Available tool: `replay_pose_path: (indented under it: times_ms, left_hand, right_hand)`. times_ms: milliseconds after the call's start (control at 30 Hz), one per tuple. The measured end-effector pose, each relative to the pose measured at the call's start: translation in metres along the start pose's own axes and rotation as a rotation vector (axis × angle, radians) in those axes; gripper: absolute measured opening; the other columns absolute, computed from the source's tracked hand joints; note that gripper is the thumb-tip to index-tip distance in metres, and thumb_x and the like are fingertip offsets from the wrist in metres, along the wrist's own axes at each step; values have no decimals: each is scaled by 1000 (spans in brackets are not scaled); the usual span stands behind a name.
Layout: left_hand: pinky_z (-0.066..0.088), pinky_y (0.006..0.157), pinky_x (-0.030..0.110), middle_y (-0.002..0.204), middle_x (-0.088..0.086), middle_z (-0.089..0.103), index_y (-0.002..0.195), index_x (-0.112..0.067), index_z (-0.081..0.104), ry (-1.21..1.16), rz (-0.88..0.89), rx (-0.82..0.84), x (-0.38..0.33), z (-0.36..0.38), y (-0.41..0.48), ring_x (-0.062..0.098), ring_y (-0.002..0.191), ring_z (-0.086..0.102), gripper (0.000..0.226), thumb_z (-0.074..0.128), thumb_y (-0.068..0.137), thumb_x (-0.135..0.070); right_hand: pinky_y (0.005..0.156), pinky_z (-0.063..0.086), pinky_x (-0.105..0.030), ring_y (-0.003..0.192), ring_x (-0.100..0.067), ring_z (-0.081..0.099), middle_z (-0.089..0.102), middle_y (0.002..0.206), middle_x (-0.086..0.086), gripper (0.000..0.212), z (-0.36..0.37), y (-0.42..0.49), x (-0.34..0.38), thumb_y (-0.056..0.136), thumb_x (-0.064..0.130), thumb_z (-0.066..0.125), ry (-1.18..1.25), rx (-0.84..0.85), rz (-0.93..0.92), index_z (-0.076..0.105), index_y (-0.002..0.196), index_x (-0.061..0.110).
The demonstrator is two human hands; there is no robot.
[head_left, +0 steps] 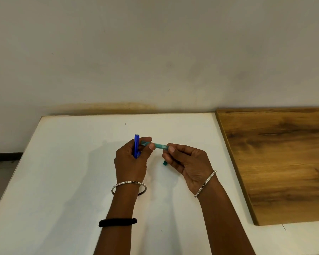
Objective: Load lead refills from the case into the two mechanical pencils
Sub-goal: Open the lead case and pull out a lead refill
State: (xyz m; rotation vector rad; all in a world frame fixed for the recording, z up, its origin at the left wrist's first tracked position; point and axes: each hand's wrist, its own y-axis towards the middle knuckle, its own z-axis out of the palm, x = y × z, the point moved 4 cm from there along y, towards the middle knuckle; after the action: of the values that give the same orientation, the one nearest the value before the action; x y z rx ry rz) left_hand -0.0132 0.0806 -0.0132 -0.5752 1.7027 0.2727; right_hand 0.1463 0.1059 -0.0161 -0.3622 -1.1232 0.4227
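Note:
My left hand grips a blue mechanical pencil upright, its open top end pointing up. The thumb and forefinger of that hand also pinch the left end of a translucent teal lead case, which lies roughly level between both hands. My right hand pinches the case's right end. A small teal piece pokes out under my right fingers; what it is I cannot tell. Only one pencil shows. No loose leads are visible.
Both hands hover over a white table set against a pale wall. A wooden board lies on the table's right side. The table's left edge drops off to the floor.

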Motion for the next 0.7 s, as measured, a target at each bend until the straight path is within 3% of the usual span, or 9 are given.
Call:
replay_pose_path:
  times_ms: [200, 333, 500, 700]
  left_hand:
    - [44, 75, 15, 94, -6, 70, 98, -23, 72, -15, -33, 17, 1, 1, 0, 1, 88, 62, 20, 74, 78, -23]
    - [48, 83, 26, 96, -4, 71, 98, -22, 73, -11, -56, 32, 2, 2, -1, 4, 88, 62, 20, 74, 78, -23]
    - [51, 76, 36, 85, -7, 70, 88, -27, 73, -11, -112, 64, 4, 3, -1, 13, 79, 59, 12, 76, 76, -25]
    - [47, 92, 33, 97, -5, 69, 100, -20, 73, 70, -26, 94, -3, 2, -2, 12, 92, 61, 19, 72, 80, -20]
  right_hand:
    - [65, 61, -27, 66, -26, 69, 74, 78, -19, 5, -2, 1, 1, 80, 2, 72, -41, -34, -38, 75, 83, 1]
    - [63, 60, -24, 63, -23, 71, 75, 76, -15, 6, -4, 3, 4, 81, 2, 72, -98, -64, -100, 75, 85, 2]
    - [66, 60, -22, 69, -24, 71, 74, 80, -16, 11, -6, 5, 7, 80, -3, 71, -116, -68, -161, 75, 88, 2]
    - [70, 61, -25, 75, -27, 72, 74, 89, -20, 15, -6, 5, 5, 81, -5, 69, -139, -30, -138, 73, 95, 1]
